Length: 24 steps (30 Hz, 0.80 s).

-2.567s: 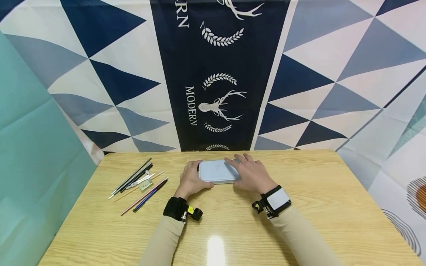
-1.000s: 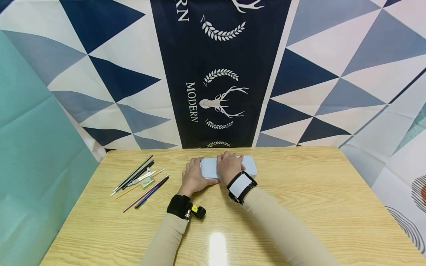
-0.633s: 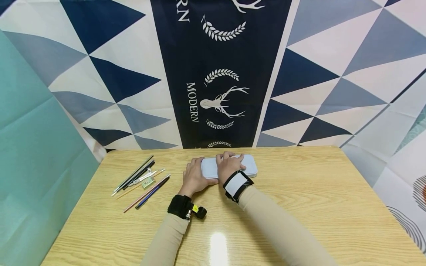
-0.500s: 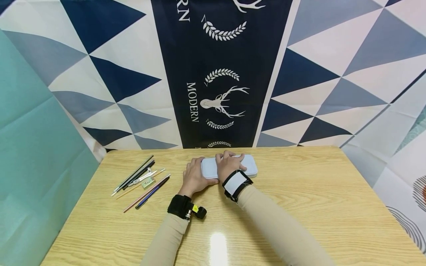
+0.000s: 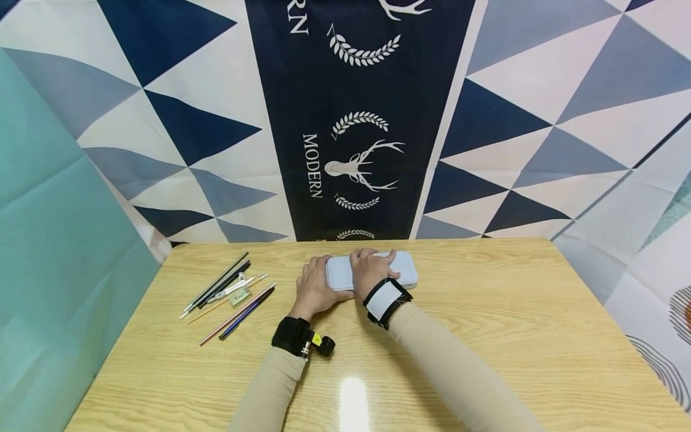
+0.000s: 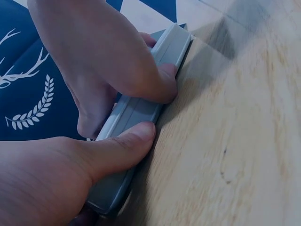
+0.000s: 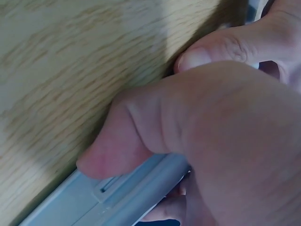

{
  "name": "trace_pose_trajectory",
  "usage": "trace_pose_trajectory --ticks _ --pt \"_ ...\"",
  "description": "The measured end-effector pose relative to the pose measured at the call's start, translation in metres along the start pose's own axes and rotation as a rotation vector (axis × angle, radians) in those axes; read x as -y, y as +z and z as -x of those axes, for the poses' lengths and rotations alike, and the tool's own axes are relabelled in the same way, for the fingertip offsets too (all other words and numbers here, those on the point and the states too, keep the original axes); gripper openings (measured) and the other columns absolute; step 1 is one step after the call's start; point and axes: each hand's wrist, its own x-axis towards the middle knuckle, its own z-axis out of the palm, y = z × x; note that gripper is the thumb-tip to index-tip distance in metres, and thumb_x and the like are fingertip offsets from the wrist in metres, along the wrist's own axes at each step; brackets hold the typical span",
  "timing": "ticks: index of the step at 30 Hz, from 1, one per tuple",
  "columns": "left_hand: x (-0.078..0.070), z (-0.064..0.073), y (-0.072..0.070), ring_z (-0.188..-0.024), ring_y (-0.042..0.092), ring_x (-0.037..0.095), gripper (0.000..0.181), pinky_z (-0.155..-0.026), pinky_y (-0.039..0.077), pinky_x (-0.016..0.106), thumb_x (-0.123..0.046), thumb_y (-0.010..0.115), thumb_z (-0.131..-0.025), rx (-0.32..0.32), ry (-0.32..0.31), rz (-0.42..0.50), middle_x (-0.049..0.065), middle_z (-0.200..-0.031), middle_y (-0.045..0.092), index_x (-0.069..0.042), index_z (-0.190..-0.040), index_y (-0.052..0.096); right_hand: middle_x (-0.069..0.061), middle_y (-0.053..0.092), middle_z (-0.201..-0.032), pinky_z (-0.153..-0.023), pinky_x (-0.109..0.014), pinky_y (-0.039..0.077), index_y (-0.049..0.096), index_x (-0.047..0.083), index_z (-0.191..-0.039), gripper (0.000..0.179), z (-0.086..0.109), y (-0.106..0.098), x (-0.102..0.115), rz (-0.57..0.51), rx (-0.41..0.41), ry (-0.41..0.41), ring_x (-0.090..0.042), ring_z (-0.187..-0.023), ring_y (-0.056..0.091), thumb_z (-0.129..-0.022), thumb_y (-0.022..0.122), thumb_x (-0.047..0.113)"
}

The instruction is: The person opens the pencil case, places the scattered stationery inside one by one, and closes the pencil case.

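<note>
A pale blue pencil box [image 5: 406, 268] with rounded corners lies flat near the back edge of the table. My left hand [image 5: 314, 289] grips its left end, fingers behind and thumb along the front side. Across the middle of the box, my right hand [image 5: 370, 273] holds it with fingers over the lid and the thumb on the front. The left wrist view shows both thumbs against the front wall of the pencil box [image 6: 136, 113]. In the right wrist view, the right thumb bends onto the front of the box beside a small slot-like detail [image 7: 109, 183].
Left of the box lies loose stationery: a drawing compass [image 5: 231, 290], a small eraser [image 5: 239, 296], a pink pencil [image 5: 232, 319], a blue pen [image 5: 244, 316] and several other pens and pencils. A patterned cloth [image 5: 351, 198] hangs right behind the table [image 5: 486, 312].
My right hand has moved left from the box's right end to its middle, uncovering that end. The left hand keeps its hold. Over the last second almost nothing moves.
</note>
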Motion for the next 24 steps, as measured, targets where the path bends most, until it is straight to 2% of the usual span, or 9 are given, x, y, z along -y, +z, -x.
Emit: trace_pose_trajectory --ticks 3,9,18,22,24 --pt "0.0004 -0.0001 0.0006 -0.135 0.056 0.039 0.104 -0.104 0.048 0.054 -0.037 0.105 -0.078 0.002 0.000 -0.003 0.018 -0.154 0.059 -0.004 -0.161 0.052 -0.029 0.061 -0.154 -0.107 -0.066 0.063 0.046 0.007 -0.161 0.052 -0.0005 0.0006 0.0006 0.003 0.024 -0.002 -0.056 -0.121 0.078 -0.112 0.062 0.005" --pt "0.0008 -0.0006 0.0011 -0.135 0.054 0.040 0.105 -0.104 0.048 0.054 -0.036 0.105 -0.078 -0.001 0.010 0.002 0.019 -0.155 0.058 -0.002 -0.161 0.051 -0.028 0.062 -0.153 -0.101 -0.066 0.065 0.050 0.006 -0.159 0.051 0.0013 -0.0008 0.0027 -0.020 -0.002 0.010 -0.059 -0.126 0.075 -0.110 0.062 0.003" --pt "0.0016 0.0023 0.0009 -0.136 0.055 0.039 0.105 -0.101 0.047 0.053 -0.035 0.105 -0.078 -0.017 0.014 0.013 0.020 -0.155 0.058 -0.001 -0.161 0.050 -0.027 0.059 -0.158 -0.104 -0.066 0.064 0.047 0.007 -0.164 0.060 0.0007 0.0001 0.0056 -0.020 0.016 0.015 -0.059 -0.130 0.072 -0.107 0.064 -0.001" --pt "0.0006 0.0026 0.0019 -0.136 0.055 0.039 0.105 -0.101 0.047 0.053 -0.034 0.105 -0.079 -0.017 0.012 0.012 0.020 -0.156 0.057 0.000 -0.161 0.049 -0.027 0.060 -0.156 -0.103 -0.066 0.064 0.048 0.006 -0.163 0.057 0.0005 0.0023 0.0045 -0.011 0.006 0.009 -0.057 -0.126 0.075 -0.108 0.063 0.002" --pt "-0.0006 0.0024 0.0027 -0.137 0.054 0.040 0.105 -0.103 0.047 0.055 -0.034 0.105 -0.079 -0.016 0.018 0.014 0.020 -0.155 0.057 0.000 -0.161 0.049 -0.027 0.060 -0.156 -0.108 -0.068 0.062 0.047 0.006 -0.163 0.056 0.0007 0.0031 0.0027 0.003 0.010 0.000 -0.054 -0.118 0.079 -0.109 0.061 0.004"
